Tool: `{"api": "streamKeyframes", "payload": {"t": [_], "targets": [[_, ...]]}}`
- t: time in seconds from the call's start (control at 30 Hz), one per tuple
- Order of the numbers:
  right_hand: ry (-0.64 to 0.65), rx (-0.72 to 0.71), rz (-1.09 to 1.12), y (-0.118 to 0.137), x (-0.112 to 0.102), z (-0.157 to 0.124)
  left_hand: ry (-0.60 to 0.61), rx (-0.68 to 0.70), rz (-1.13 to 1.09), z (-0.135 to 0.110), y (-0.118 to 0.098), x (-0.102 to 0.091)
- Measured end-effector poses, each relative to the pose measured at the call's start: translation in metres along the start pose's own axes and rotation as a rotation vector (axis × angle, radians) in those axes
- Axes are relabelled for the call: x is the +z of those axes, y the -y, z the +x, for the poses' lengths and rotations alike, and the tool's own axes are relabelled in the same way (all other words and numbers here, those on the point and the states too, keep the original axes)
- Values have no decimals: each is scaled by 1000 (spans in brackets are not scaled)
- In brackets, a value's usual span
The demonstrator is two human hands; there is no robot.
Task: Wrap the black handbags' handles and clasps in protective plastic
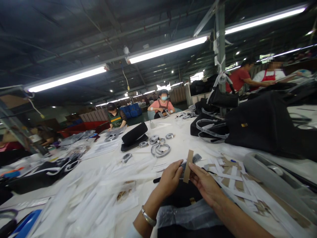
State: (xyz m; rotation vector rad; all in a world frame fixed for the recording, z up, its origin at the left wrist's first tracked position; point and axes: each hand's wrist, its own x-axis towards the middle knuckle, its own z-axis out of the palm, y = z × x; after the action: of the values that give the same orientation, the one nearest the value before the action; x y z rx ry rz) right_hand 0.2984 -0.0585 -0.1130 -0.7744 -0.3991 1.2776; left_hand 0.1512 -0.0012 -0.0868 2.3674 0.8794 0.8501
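Note:
My right hand [204, 183] pinches a narrow brown cardboard strip [188, 165] between thumb and fingers, holding it nearly upright. Close on its left, my left hand [170, 178] has its fingers closed beside a grey plastic-wrapped piece [197, 158] that shows behind the strip; exactly what those fingers grip is hidden. Below both hands lies a black bag [178, 194] with a small gold-coloured metal fitting [192, 200]. Clear plastic film [177, 215] covers part of its near side.
White and brown strips [232, 175] lie heaped at right beside a grey plastic bin [269, 178]. Thin white wrapping sheets [94, 191] spread across the left. Coiled wrapped straps [160, 149], a black case [135, 134] and black bags [255, 125] stand farther back. Co-workers sit beyond the table.

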Motion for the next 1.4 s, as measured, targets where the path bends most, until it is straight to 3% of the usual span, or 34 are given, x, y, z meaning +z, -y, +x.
{"api": "streamKeyframes", "payload": {"t": [0.23,0.43,0.67,0.87,1.07,1.17,1.4], "targets": [[18,-46,-6,2,8,-3,-34,-31,35,8,-7,5],[-26,-35,28,3,2,-1,5,36,130,3,-8,7],[19,-20,69,3,3,-1,-18,47,222,2,-7,11],[9,8,77,1,4,-2,-103,-57,-44,3,0,20],[35,13,62,7,3,-5,-71,-103,-230,11,2,15],[37,-2,-28,14,-4,-12,-48,-109,-300,15,2,8],[-51,-57,-508,23,-33,-26,-91,-141,-359,21,8,-4]]}}
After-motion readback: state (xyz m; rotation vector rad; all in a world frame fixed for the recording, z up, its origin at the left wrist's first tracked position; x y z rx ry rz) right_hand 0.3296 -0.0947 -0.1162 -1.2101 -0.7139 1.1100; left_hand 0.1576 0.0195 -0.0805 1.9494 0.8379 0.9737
